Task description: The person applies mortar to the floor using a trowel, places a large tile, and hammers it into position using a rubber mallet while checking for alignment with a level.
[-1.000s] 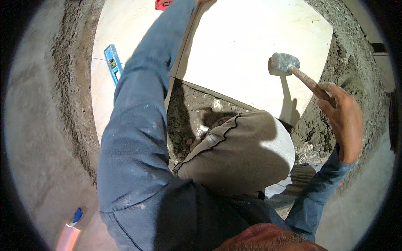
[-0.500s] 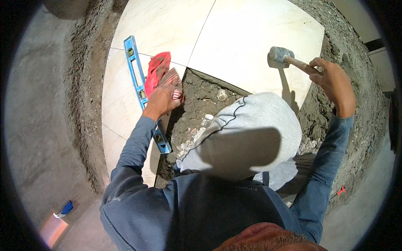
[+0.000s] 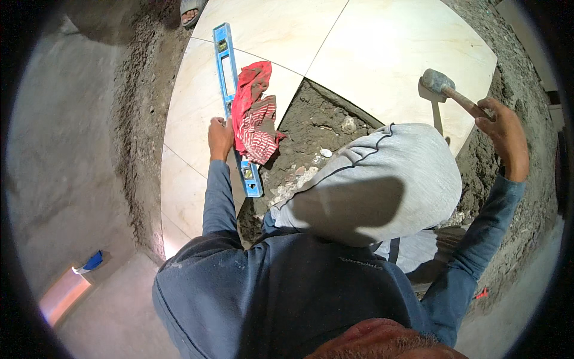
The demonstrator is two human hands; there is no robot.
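Note:
My left hand (image 3: pixel 220 139) is closed at the left edge of a blue spirit level (image 3: pixel 222 46), which lies lengthwise on the pale tiles (image 3: pixel 185 116). A crumpled red and striped cloth (image 3: pixel 254 113) lies over the level's middle, right beside that hand, and hides part of it. My right hand (image 3: pixel 504 133) grips the wooden handle of a rubber mallet (image 3: pixel 439 82). The mallet's grey head is above the large tile (image 3: pixel 388 48) at the right, its shadow just below it.
Wet mortar (image 3: pixel 320 113) with stones fills the untiled gap before my knee (image 3: pixel 382 173). Another person's sandalled foot (image 3: pixel 190 15) stands at the far left. Rough mortar borders the tiles on both sides. A small red object (image 3: pixel 481 294) lies at the right.
My left hand has let go of the cloth and moved to the level, whose near end has shifted slightly left. The view has shifted; a foot now shows at the top. The mallet stays held.

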